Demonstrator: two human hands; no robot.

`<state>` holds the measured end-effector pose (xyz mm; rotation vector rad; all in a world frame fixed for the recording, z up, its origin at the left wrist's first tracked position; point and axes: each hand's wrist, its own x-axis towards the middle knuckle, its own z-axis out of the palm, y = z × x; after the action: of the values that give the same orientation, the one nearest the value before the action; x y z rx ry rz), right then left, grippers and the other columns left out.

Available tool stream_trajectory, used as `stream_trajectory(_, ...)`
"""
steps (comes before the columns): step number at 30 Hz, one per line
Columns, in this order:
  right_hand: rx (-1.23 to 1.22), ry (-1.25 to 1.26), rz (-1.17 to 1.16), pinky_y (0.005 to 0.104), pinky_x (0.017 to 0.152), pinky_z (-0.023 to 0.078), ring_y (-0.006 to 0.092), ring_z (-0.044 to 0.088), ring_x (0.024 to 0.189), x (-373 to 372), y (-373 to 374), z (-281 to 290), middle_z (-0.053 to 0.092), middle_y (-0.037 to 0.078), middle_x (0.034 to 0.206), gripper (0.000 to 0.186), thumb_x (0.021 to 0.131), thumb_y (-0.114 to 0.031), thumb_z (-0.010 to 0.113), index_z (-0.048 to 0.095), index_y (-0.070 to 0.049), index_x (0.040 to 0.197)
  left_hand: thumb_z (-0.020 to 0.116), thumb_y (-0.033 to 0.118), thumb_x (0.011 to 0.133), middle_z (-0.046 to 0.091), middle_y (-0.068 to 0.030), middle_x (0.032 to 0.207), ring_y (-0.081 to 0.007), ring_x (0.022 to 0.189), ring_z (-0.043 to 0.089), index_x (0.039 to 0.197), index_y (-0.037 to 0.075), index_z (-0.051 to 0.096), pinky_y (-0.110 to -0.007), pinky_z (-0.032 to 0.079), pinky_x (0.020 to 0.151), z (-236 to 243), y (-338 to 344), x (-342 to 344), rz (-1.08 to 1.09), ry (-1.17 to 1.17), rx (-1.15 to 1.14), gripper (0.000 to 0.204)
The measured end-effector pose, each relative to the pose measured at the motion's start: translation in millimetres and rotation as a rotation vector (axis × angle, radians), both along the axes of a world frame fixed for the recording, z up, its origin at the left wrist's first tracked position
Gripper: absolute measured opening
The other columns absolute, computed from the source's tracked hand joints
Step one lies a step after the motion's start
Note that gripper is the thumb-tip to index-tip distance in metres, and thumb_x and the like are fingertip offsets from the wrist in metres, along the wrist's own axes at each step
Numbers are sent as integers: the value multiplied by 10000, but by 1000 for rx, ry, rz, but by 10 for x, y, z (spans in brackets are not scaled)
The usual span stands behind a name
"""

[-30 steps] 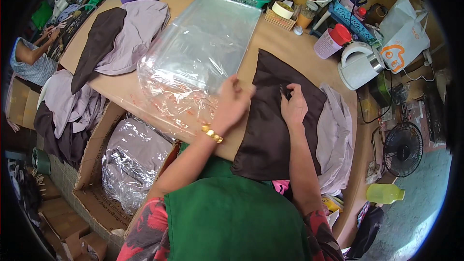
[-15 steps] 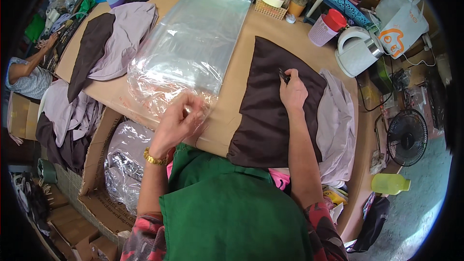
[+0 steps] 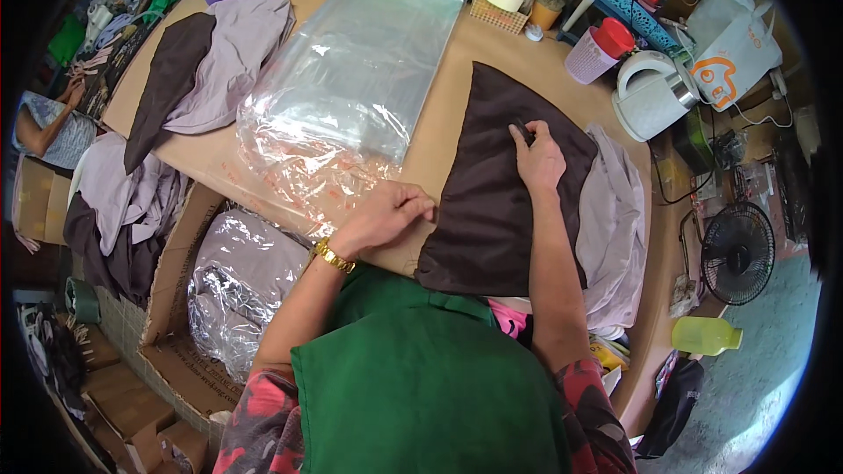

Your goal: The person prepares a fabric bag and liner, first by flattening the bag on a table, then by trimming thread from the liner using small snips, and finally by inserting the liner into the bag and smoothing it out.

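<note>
A dark brown cloth (image 3: 505, 189) lies folded flat on the worktop (image 3: 448, 114), over a pale lilac cloth (image 3: 615, 211) that shows along its right edge. The right hand (image 3: 537, 156) rests palm down on the brown cloth's upper part, fingers released and spread on the fabric. The left hand (image 3: 385, 215) sits just left of the cloth at the near edge of a stack of clear plastic bags (image 3: 351, 92), fingers curled on the plastic; whether they pinch a bag I cannot tell. Beyond stand a white kettle (image 3: 652, 101) and a pink cup (image 3: 597, 51). Below the worktop's left edge, a cardboard box (image 3: 176, 333) holds bagged garments.
</note>
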<state>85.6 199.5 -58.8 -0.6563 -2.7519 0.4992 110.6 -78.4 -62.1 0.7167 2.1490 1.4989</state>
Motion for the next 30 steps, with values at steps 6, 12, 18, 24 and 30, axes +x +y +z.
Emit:
stream_trajectory(6,-131,160,364,385,757,483,287,618,897,285,-204,304,601,122,983,291,823,-285,690,606,-94,1027,504,241,984,404,77,566,-25,528,340,813,41,624,-224,282,482,-146,-93,100,171,-207,204,289)
stream_trajectory(12,0,129,638,399,643,478,293,609,723,788,-889,689,542,77,873,290,699,-109,757,569,-102,919,484,210,994,407,81,568,-19,518,329,819,30,615,-217,271,471,-167,-63,100,172,-191,261,284)
stream_trajectory(18,133,84,714,384,646,476,271,608,721,779,-1121,756,537,78,860,353,667,-94,771,504,-76,897,491,193,981,432,63,573,-32,526,348,824,13,621,-228,299,486,-239,-53,92,188,-152,309,272)
stream_trajectory(24,140,101,705,395,611,450,303,578,679,686,-1166,581,528,91,824,359,676,-56,755,486,-78,911,518,202,952,532,-5,629,-67,589,454,839,-3,629,-246,384,552,-189,-74,99,181,-190,335,259)
stream_trajectory(30,65,239,388,439,664,491,364,614,826,608,-862,263,552,141,995,347,743,-183,749,518,-73,978,559,267,937,630,-102,715,-154,678,602,957,-13,634,-334,473,645,-112,119,193,412,-201,350,291)
